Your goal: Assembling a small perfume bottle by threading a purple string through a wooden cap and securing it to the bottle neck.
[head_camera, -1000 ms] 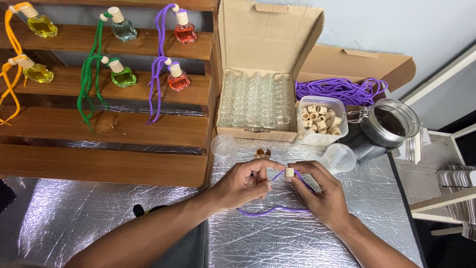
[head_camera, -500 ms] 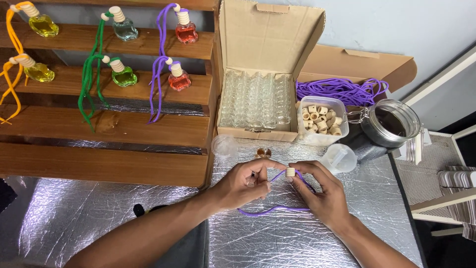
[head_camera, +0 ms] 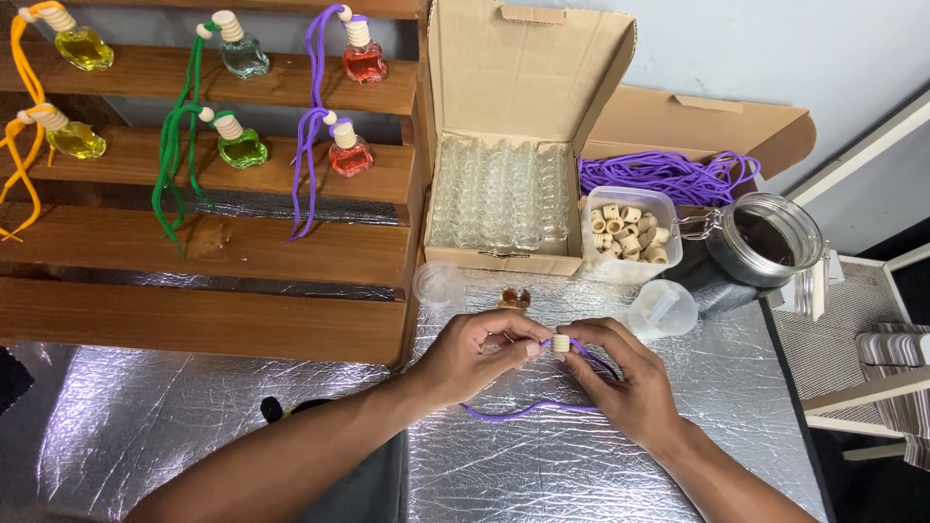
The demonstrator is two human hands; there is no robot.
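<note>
Both hands meet over the shiny silver desk. The left hand and the right hand pinch one small wooden cap between their fingertips. The cap sits right between the two hands, so neither one is nearer. It stands about upright, with its long way going up and down. A purple cord runs from the cap, under the right hand, and loops on the desk toward the person. Both hands are closed on the cap and cord.

Just behind the hands stands a small bottle with brown liquid, partly hidden by the left hand's fingers. Farther back is an open box of clear glass bottles. Beside it, on the right, are a tub of caps, a bunch of purple cords and a glass jar. On the left, a wooden rack holds filled bottles with coloured cords.
</note>
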